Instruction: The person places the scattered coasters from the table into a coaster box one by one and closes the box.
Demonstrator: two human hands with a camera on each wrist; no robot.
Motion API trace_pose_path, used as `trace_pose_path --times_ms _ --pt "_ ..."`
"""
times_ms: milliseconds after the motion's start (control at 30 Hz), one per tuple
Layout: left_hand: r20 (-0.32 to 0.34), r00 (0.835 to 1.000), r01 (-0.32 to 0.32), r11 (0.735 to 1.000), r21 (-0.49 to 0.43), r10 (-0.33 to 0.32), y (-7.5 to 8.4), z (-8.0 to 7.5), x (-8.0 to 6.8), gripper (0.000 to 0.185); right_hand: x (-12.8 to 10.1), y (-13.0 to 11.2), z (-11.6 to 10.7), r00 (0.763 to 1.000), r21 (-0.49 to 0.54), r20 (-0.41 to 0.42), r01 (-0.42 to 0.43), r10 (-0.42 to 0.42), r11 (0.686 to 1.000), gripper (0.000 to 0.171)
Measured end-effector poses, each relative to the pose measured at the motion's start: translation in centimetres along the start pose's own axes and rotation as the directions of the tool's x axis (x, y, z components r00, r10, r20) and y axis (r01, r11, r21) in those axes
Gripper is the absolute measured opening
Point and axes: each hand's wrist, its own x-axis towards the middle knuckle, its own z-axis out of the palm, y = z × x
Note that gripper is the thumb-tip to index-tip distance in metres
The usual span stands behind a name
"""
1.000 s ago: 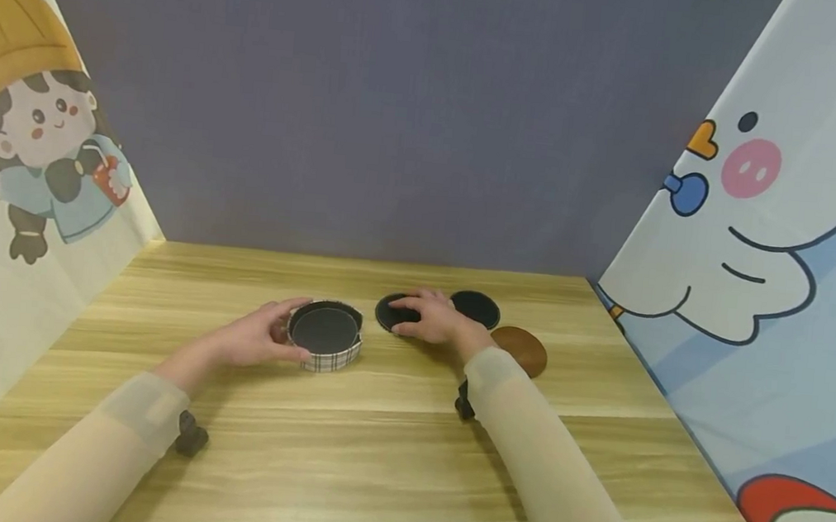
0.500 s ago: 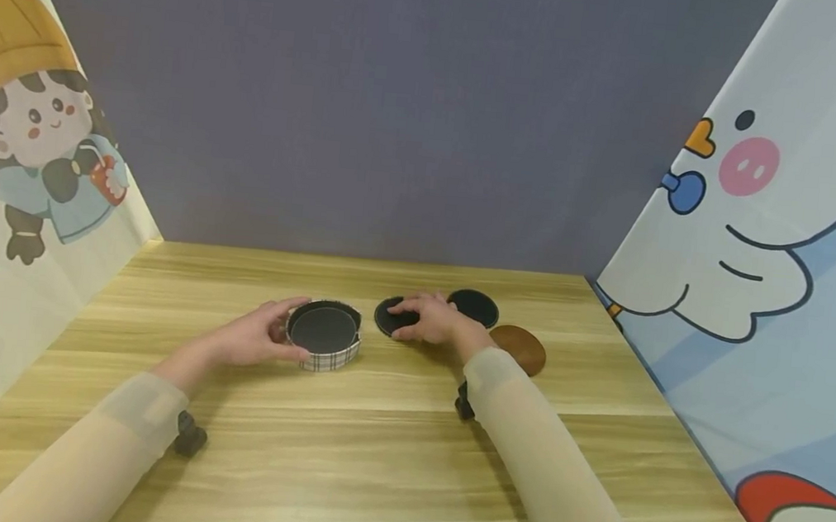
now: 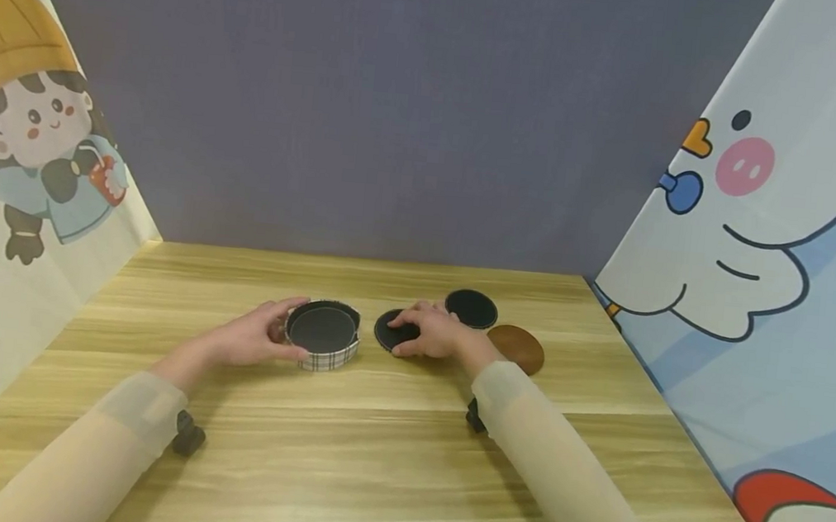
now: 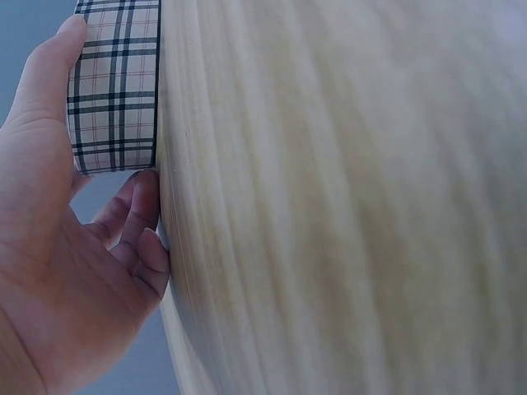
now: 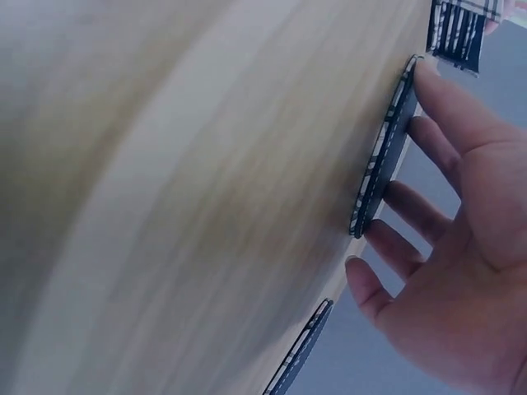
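A round plaid holder (image 3: 323, 340) with a dark disc inside stands on the wooden table (image 3: 371, 456). My left hand (image 3: 250, 339) grips its left side. In the left wrist view the thumb lies along the holder's checked wall (image 4: 115, 90), with the left hand's (image 4: 58, 280) fingers curled behind it. My right hand (image 3: 432, 334) arches over a black coaster (image 3: 387, 330) just right of the holder. In the right wrist view the thumb sits at the rim of that coaster (image 5: 383, 156) and the right hand's (image 5: 461, 230) fingers reach over its face.
A second black coaster (image 3: 470, 308) lies flat behind the right hand, and its edge (image 5: 300, 350) shows in the right wrist view. A brown coaster (image 3: 518, 348) lies to the hand's right. Cartoon-printed panels stand at both table sides and a grey wall at the back.
My right hand has drawn the black coaster a little toward me and nearer the holder. The left hand and the holder have stayed in place.
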Motion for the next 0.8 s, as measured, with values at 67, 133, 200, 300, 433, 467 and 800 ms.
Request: trace_pose_path --times_ms 67,133,200,300,433,467,800 --pt "0.001 1.0 0.0 1.0 -0.002 0.0 -0.1 0.0 0.0 0.11 -0.4 -0.1 0.0 1.0 -0.01 0.003 0.01 -0.01 1.0 0.054" --pt "0.0 1.0 0.0 1.0 -0.007 0.0 -0.1 0.1 0.0 0.11 -0.9 -0.1 0.0 1.0 -0.018 0.011 0.021 -0.021 1.0 0.054" --pt "-0.002 1.0 -0.001 1.0 -0.01 0.001 -0.1 0.1 0.1 0.11 -1.5 -0.1 0.0 0.999 -0.024 0.019 0.035 -0.035 0.999 0.055" --pt "-0.004 1.0 -0.002 1.0 -0.009 0.002 0.0 0.1 0.1 0.11 -2.3 -0.1 0.2 0.998 -0.031 0.023 0.055 -0.054 0.998 0.055" --pt "-0.005 1.0 0.001 1.0 -0.005 -0.001 0.2 0.1 0.0 0.11 -3.3 0.0 0.5 0.997 -0.035 0.016 0.078 -0.078 0.996 0.054" --pt "-0.004 1.0 0.002 1.0 -0.003 -0.002 0.2 0.1 0.0 0.11 -3.5 0.0 0.6 0.997 -0.035 0.015 0.083 -0.082 0.996 0.054" --pt "-0.005 1.0 0.007 1.0 -0.001 -0.007 0.1 0.0 -0.1 0.11 -5.7 -0.5 1.4 0.991 -0.036 0.009 0.133 -0.133 0.99 0.052"
